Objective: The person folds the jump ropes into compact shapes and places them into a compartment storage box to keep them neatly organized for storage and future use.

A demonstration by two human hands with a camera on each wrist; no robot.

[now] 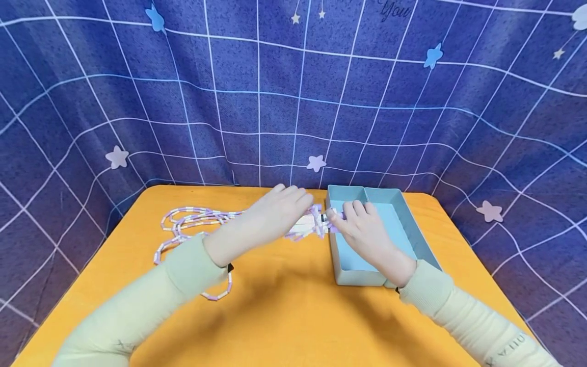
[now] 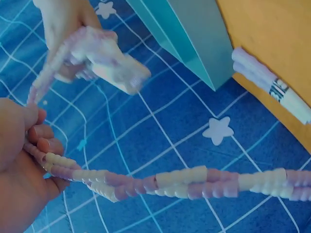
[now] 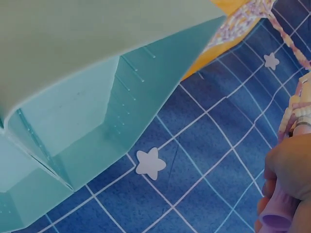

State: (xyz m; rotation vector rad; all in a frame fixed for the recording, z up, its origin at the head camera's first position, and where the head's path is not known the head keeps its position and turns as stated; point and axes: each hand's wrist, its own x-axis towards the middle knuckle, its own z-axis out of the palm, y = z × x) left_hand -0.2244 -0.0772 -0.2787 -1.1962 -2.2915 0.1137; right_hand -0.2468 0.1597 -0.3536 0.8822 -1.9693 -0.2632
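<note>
**Left hand [image 1: 270, 211] pinched a beaded skipping rope [image 2: 182, 177] while right hand [image 1: 362, 227] clasped a lilac handle [image 3: 281, 206]**

From where I stood, both hands were busy: the left had thumb and fingers curled on the lilac-and-white strands, and the right was wrapped round the handle, its hollow end poking out. The held bundle hung near the left edge of the blue-green box [image 1: 362, 278], which stood at the back edge of the orange table [image 1: 275, 326], right of middle. More strands lay in a loose heap [image 3: 235, 29] toward the table's back left corner.

That heap worried me most. Its loops crossed one another, so a quick tug could have drawn them into a knot, and a strand running under the left forearm might have snagged on the sleeve [image 1: 197, 267]. The left pinch looked light; smooth beads could have slid through it, and a slackened right hand might have let the bundle spring apart.

I counted two hands, one box, one divider [image 3: 39, 151] making two compartments, and one handle plainly gripped. One printed lilac-and-white piece [image 2: 252, 73] seemed to lie beside the box, possibly two handles together. With the strands overlapping, I couldn't tell how many ropes there were.
</note>
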